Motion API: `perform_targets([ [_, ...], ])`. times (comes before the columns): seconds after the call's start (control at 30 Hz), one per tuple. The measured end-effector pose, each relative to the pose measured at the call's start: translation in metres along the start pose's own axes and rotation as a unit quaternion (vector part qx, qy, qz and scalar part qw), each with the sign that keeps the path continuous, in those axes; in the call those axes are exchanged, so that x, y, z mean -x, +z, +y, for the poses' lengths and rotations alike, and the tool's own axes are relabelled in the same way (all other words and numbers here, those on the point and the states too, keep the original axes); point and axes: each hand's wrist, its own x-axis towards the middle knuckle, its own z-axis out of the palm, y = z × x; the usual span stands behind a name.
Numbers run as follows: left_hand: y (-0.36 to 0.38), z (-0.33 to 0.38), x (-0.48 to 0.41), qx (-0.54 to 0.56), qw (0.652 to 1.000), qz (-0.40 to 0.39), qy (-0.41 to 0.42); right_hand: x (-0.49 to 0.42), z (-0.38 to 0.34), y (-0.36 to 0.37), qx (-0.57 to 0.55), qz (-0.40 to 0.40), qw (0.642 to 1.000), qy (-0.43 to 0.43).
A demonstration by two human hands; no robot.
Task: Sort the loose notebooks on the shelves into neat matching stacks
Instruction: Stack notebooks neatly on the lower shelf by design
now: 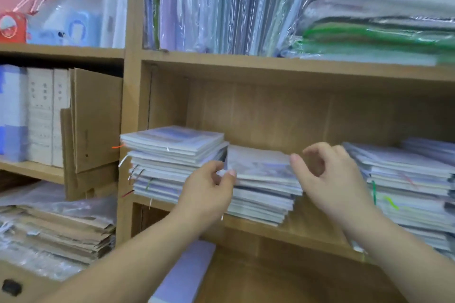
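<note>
While my left hand (210, 182) is pinching the near left corner of the thin, pale blue-and-white, plastic-wrapped top notebook (258, 162), my right hand (327, 174) is hovering at its right edge, fingers loosely curling and thumb pointing at the cover. Whether it is touching the notebook, I cannot tell. That notebook is lying on the low middle stack (263, 199) of similar soft-cover notebooks. The pile is sitting on the light-brown wooden shelf (307, 231), just beside the taller left stack (170, 167) and apart from the broad right stack (403, 187). I am judging the notebook to be light and floppy and its glossy wrap slippery, so a corner pinch alone is likely letting it sag or slide. I am thinking it is better taken by both side edges, thumbs on top and fingers beneath, and kept level while lifting.
</note>
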Motion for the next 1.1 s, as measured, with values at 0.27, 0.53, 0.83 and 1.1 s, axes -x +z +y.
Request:
perform_targets([
  [0.27,0.035,0.012,-0.029,0.183,0.970,0.078,-0.140,-0.036,0.019,0.023,-0.210,-0.202,0.906,0.307],
  [0.53,0.051,0.030,-0.023,0.311,0.909,0.156,-0.232,-0.030,0.024,0.026,-0.302,-0.126,0.878,0.349],
  [0.83,0.019,0.025,0.004,0.197,0.951,-0.026,-0.237,-0.013,0.057,0.011,-0.307,-0.151,0.881,0.327],
  [1.1,0.014,0.025,-0.011,0.097,0.978,-0.078,-0.165,-0.018,0.044,0.016,-0.294,-0.191,0.878,0.327],
])
